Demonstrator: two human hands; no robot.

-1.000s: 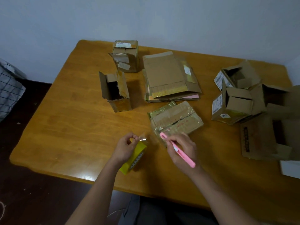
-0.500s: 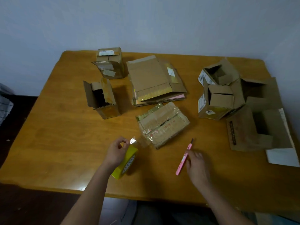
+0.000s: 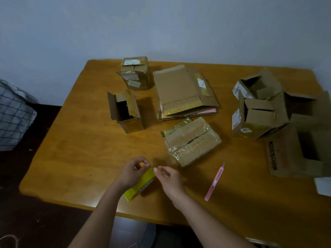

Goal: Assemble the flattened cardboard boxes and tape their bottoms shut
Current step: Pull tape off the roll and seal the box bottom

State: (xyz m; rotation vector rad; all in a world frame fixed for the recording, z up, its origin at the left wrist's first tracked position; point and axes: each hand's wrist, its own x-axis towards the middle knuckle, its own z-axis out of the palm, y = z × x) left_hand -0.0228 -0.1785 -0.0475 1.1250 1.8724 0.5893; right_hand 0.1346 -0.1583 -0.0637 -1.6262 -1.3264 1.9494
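Brown wooden worktop point(image 3: 77, 158) carries everything. Stack of flattened brown cardboard boxes point(image 3: 184, 93) sits at centre-back, opened cartons well right of it. Taped-up brown cardboard box point(image 3: 192, 141) lies just beyond both hands. Yellow roll of packing tape point(image 3: 141, 184) stands on edge at the near side, under the left hand point(image 3: 133, 171), whose grip curls round the roll's top, thumb and forefinger pinched (on the tape end, probably; blurred). Right hand point(image 3: 170, 178) touches the roll's right side, fingers relaxed, holding nothing. Pink utility knife point(image 3: 215, 182) lies apart, right of that hand.
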